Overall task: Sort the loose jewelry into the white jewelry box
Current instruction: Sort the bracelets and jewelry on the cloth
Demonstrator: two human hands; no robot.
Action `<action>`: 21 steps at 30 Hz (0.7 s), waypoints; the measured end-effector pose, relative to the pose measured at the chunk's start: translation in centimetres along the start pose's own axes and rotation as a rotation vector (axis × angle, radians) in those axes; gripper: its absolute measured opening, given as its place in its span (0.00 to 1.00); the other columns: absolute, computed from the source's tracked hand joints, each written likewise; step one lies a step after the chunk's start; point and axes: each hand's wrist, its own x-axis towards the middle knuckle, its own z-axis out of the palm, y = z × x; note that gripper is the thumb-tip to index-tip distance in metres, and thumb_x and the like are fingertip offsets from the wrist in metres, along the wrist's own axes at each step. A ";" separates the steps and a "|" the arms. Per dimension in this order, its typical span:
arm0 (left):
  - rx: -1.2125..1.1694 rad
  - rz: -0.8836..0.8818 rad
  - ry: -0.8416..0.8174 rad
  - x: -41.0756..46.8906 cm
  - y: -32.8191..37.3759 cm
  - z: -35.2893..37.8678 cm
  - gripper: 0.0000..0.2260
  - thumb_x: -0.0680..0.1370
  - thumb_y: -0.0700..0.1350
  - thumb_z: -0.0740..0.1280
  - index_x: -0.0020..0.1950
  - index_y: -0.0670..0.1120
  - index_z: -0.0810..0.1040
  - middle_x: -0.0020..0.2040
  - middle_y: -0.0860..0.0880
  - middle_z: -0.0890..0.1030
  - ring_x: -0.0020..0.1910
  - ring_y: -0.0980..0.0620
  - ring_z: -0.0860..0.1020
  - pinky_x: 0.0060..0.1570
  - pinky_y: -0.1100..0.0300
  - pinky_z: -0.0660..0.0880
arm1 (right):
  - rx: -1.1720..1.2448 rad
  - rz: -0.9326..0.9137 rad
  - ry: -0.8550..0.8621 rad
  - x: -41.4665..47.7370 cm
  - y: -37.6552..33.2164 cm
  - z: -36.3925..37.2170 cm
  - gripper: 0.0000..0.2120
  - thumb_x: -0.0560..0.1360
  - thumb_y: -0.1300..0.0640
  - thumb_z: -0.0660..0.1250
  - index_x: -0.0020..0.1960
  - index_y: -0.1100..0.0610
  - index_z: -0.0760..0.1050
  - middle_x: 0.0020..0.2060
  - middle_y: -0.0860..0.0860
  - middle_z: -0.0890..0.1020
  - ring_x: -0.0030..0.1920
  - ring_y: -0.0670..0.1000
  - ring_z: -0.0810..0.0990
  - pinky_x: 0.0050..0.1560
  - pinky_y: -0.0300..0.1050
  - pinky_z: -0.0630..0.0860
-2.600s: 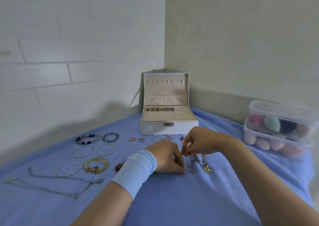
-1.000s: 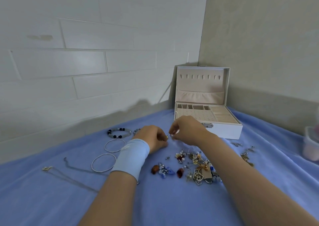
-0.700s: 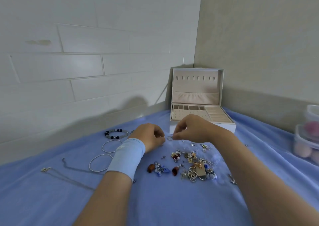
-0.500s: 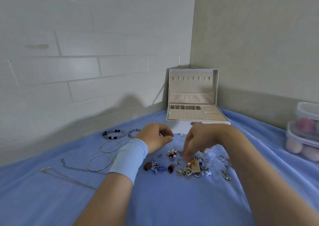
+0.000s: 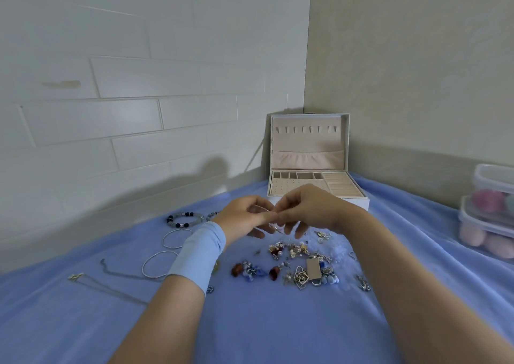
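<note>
Right hand off pile — pinching small piece with left hand

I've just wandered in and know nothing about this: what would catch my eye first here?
The left hand and right hand meet mid-frame, pinching a thin piece of jewelry between their fingertips. Nearer the viewer a heap of small jewelry lies on the blue cloth, and behind, in the wall corner, the white jewelry box stands open.

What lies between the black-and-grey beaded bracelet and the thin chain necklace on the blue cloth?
Two thin silver bangles lie flat there, as the head view shows.
</note>
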 end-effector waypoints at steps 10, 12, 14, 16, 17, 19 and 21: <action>-0.081 -0.017 0.198 0.7 -1.5 -1.9 0.04 0.77 0.39 0.71 0.51 0.41 0.83 0.45 0.42 0.85 0.46 0.43 0.85 0.48 0.56 0.82 | 0.141 0.005 0.238 2.8 0.5 3.1 0.03 0.75 0.65 0.74 0.47 0.65 0.84 0.38 0.59 0.86 0.35 0.51 0.85 0.31 0.40 0.80; 0.259 0.024 0.237 1.2 -2.2 -2.4 0.03 0.77 0.43 0.70 0.49 0.47 0.83 0.45 0.49 0.85 0.46 0.47 0.83 0.47 0.57 0.80 | 0.064 0.027 0.264 3.3 0.8 3.2 0.02 0.75 0.66 0.73 0.44 0.64 0.83 0.35 0.56 0.85 0.33 0.50 0.84 0.28 0.40 0.77; 0.576 0.027 0.224 1.2 -2.5 -2.8 0.03 0.76 0.47 0.70 0.48 0.54 0.84 0.46 0.58 0.83 0.46 0.56 0.79 0.48 0.60 0.73 | 0.012 0.071 0.218 3.5 1.1 3.3 0.03 0.76 0.65 0.73 0.43 0.62 0.83 0.34 0.54 0.84 0.32 0.49 0.84 0.26 0.40 0.75; 0.673 -0.011 0.140 1.1 -2.7 -3.0 0.03 0.74 0.51 0.72 0.47 0.57 0.84 0.48 0.61 0.82 0.46 0.60 0.77 0.50 0.60 0.74 | -0.051 0.121 0.166 3.6 1.5 3.5 0.04 0.76 0.64 0.73 0.42 0.60 0.83 0.33 0.52 0.83 0.29 0.49 0.82 0.25 0.38 0.73; 0.712 -0.029 0.110 1.1 -2.7 -2.9 0.04 0.72 0.52 0.73 0.47 0.58 0.84 0.48 0.61 0.82 0.47 0.60 0.78 0.51 0.59 0.75 | -0.091 0.137 0.165 3.7 1.7 3.7 0.04 0.75 0.63 0.74 0.41 0.60 0.83 0.32 0.51 0.83 0.28 0.49 0.81 0.25 0.38 0.73; 0.786 -0.044 0.079 1.0 -2.7 -2.6 0.05 0.71 0.52 0.74 0.47 0.59 0.84 0.51 0.61 0.82 0.49 0.58 0.79 0.51 0.60 0.75 | -0.200 0.143 0.195 4.1 2.1 4.0 0.04 0.73 0.62 0.75 0.40 0.58 0.84 0.28 0.48 0.82 0.26 0.47 0.79 0.27 0.38 0.73; 0.828 -0.029 0.096 1.1 -2.6 -2.2 0.05 0.73 0.50 0.73 0.49 0.57 0.84 0.52 0.59 0.83 0.51 0.56 0.80 0.49 0.62 0.73 | -0.302 0.134 0.229 4.4 2.1 4.3 0.06 0.70 0.60 0.78 0.36 0.53 0.84 0.27 0.46 0.82 0.27 0.44 0.78 0.32 0.36 0.74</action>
